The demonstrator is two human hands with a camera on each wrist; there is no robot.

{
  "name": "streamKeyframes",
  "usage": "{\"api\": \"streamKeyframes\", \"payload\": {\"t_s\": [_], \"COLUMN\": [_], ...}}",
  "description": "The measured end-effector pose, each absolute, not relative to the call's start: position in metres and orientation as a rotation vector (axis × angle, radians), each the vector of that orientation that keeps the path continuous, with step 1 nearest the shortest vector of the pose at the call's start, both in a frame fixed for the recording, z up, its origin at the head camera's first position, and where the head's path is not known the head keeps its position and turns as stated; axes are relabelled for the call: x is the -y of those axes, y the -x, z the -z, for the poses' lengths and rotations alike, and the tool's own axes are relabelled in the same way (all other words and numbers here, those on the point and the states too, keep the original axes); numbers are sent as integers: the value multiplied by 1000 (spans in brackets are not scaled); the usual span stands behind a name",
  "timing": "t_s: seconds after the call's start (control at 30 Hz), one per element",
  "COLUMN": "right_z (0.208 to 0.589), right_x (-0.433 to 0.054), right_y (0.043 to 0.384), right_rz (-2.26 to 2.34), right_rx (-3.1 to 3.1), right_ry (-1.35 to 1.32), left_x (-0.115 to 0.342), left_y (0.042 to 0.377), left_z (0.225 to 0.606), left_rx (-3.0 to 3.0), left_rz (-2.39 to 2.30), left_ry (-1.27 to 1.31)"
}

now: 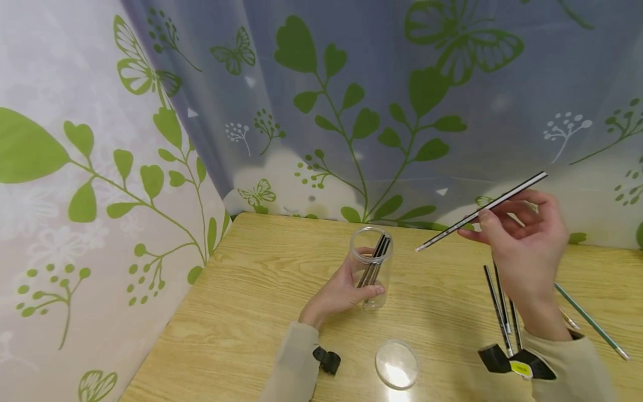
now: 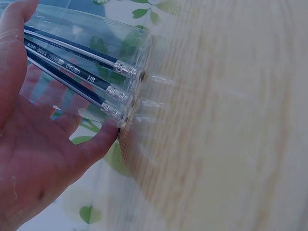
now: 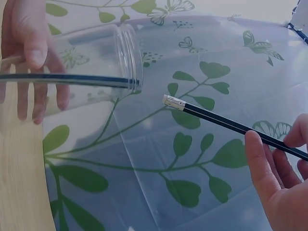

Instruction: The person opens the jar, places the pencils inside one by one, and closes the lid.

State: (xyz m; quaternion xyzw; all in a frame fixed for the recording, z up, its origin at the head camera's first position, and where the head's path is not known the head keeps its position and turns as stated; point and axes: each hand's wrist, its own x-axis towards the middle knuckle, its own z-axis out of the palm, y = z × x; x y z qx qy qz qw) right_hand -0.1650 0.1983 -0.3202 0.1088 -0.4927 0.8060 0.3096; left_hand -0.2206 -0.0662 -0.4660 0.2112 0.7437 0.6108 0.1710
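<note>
My left hand (image 1: 346,287) grips a clear plastic jar (image 1: 378,273) standing on the wooden table, its mouth uncovered. Inside lean several dark striped pencils (image 2: 72,67), their metal ferrules and eraser ends down at the jar's bottom. To the right and above the table, my right hand (image 1: 532,240) pinches another black-and-white striped pencil (image 1: 482,211) between thumb and fingers. That pencil slants, its white eraser end (image 3: 173,102) lower and pointing toward the jar's open mouth (image 3: 130,57), with a gap between them.
A round clear lid (image 1: 397,364) lies on the table (image 1: 241,335) in front of the jar. Several dark pencils (image 1: 497,310) lie beneath my right forearm, and a green pencil (image 1: 593,321) lies further right. A leaf-patterned curtain (image 1: 321,139) hangs along the table's back edge.
</note>
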Motion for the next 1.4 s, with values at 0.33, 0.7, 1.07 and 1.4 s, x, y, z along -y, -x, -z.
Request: {"api": "streamKeyframes", "payload": {"t_s": [0.33, 0.7, 1.07, 1.4], "right_z": [321, 328, 331, 341], "right_x": [-181, -164, -149, -138], "right_y": [173, 180, 187, 201], "right_rz": [-2115, -2102, -2095, -2028], "right_rx": [1332, 1440, 1485, 1600], "right_ry": [-399, -377, -389, -441], "left_x": [66, 67, 67, 67], "left_y": [220, 220, 221, 221], "left_z": [465, 464, 465, 466], "left_rx": [-2128, -2112, -2122, -2124], "left_rz": [-1731, -1737, -1726, -1731], "left_ry": [-594, -592, -600, -595]}}
